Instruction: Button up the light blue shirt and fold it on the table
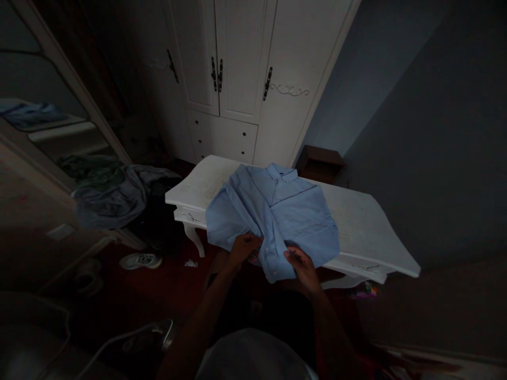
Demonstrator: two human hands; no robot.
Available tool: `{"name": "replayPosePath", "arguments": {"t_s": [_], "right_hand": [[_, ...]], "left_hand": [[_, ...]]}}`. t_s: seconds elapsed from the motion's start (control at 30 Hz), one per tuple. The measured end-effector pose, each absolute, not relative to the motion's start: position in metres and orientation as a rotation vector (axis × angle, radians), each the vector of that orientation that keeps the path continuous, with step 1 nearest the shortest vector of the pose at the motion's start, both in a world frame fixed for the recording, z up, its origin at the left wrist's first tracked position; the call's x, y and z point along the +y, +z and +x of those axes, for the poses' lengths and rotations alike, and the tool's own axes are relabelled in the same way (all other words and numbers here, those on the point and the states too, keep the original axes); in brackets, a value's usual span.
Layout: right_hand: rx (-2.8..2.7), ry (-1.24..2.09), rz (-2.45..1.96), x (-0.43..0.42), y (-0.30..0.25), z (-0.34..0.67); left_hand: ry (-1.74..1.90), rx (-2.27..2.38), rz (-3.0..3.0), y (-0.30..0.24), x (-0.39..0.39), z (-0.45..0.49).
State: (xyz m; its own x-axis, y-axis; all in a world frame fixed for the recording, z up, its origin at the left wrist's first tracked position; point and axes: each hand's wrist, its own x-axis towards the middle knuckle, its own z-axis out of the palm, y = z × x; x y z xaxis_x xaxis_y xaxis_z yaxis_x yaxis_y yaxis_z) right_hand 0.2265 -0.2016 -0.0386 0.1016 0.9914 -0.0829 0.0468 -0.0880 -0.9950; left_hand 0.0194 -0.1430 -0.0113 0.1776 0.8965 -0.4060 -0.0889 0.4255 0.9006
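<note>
A light blue button-up shirt [301, 216] lies spread over a white table [356, 216], its collar toward the far edge. The lower part of the shirt hangs past the near edge, in front of me. My left hand [246, 248] pinches the fabric near the middle of the front, beside the button strip. My right hand [301, 262] grips the cloth at the lower right, thumb on top. Both hands are closed on the shirt, and some fingertips are hidden beneath it. One sleeve lies folded across the shirt's left half.
A white wardrobe [241, 68] stands behind the table. Grey and green clothes [114, 195] are heaped at the left by a mirror [35, 79]. A sneaker [140, 260] lies on the red floor. Behind the table is a small brown cabinet [321, 161].
</note>
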Motion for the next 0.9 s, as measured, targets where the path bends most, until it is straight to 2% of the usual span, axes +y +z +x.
{"name": "replayPosePath", "arguments": {"t_s": [0.2, 0.4, 0.53, 0.63, 0.9], "right_hand": [[-1.078, 1.196, -1.285, -0.199, -0.033, 0.224], [-0.763, 1.078, -1.326, -0.198, -0.033, 0.234], [-0.649, 1.250, -1.334, -0.201, -0.032, 0.232], [-0.834, 1.288, -1.344, -0.201, -0.030, 0.224], [-1.342, 0.738, -1.612, -0.190, -0.032, 0.202]], "left_hand": [[0.955, 1.173, 0.873, -0.014, -0.146, 0.020], [1.138, 0.925, 0.633, -0.011, -0.154, 0.010], [1.129, 0.840, 0.449, -0.018, -0.164, 0.013], [1.028, 0.888, 0.499, -0.027, -0.172, 0.019], [0.986, 1.019, 0.819, -0.031, -0.175, 0.021]]}}
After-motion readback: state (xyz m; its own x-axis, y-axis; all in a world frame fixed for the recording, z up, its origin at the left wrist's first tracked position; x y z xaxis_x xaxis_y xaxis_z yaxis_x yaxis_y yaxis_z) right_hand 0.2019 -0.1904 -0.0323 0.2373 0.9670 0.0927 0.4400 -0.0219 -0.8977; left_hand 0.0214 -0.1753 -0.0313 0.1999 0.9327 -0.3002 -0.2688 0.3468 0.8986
